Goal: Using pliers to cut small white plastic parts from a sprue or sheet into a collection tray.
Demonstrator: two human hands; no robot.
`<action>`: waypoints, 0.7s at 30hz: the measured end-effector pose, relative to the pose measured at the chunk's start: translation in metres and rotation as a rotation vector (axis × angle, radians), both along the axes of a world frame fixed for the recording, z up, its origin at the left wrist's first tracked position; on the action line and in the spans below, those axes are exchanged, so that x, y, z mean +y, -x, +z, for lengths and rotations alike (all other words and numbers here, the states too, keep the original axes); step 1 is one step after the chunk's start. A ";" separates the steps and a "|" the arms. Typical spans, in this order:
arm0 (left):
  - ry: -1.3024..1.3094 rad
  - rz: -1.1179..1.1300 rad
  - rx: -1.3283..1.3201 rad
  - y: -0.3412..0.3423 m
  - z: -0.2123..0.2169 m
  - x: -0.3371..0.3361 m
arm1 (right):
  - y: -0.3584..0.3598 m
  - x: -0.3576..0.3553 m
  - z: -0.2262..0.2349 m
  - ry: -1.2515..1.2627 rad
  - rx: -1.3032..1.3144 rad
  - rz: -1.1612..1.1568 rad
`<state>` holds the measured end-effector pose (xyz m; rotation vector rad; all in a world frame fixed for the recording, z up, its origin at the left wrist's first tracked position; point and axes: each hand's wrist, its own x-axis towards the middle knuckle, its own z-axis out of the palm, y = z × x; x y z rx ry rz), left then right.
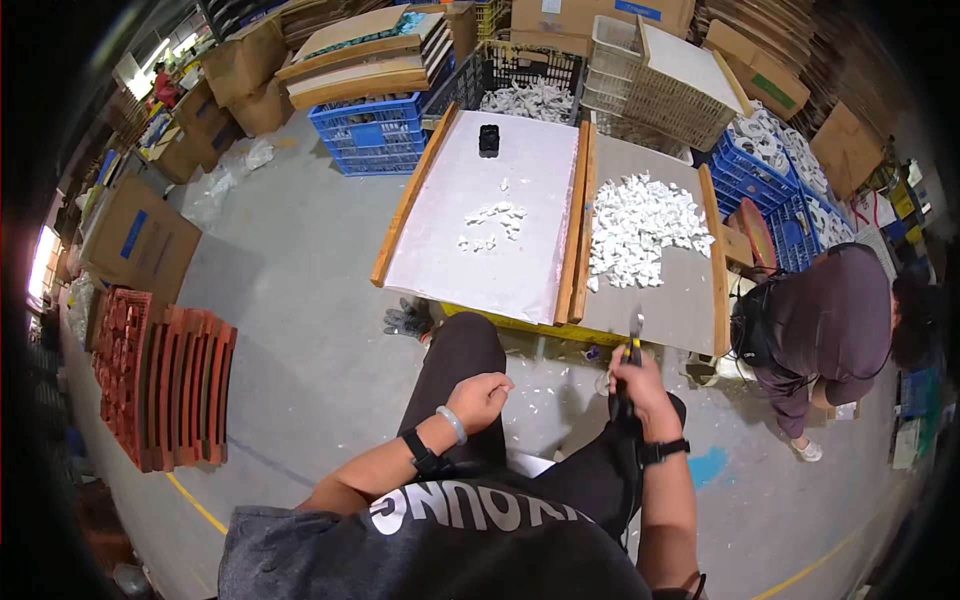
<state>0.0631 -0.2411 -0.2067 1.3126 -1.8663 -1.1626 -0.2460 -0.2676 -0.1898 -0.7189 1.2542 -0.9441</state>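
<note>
My right hand (643, 388), over my right knee, grips a pair of cutting pliers (634, 345) with dark and yellow handles, jaws pointing away from me. My left hand (478, 402) is closed above my left thigh; whatever its curled fingers may hold is hidden. Before me lie two boards with wooden side rails. A heap of small white moulded pieces (640, 230) covers much of the right board (690, 315), beyond the pliers. On the left, paper-covered board (470, 265) are a small scatter of white pieces (497, 218) and a black block-like object (488, 140).
Blue crates (372, 135) and a dark crate of white pieces (530, 98) stand behind the boards. Stacked red trays (165, 380) are at left. A person in dark clothes (825, 315) bends down at right. A grey glove (407, 319) lies near my left knee.
</note>
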 end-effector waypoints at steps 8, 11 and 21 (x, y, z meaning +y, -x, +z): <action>0.200 -0.019 -0.103 0.021 -0.007 -0.009 | 0.009 -0.141 -0.075 0.327 0.948 -0.041; 0.210 -0.007 -0.120 0.015 -0.010 -0.007 | -0.018 -0.156 -0.076 0.184 0.961 -0.120; 0.171 0.055 -0.108 0.009 0.008 -0.008 | -0.023 -0.146 -0.060 0.249 1.022 -0.200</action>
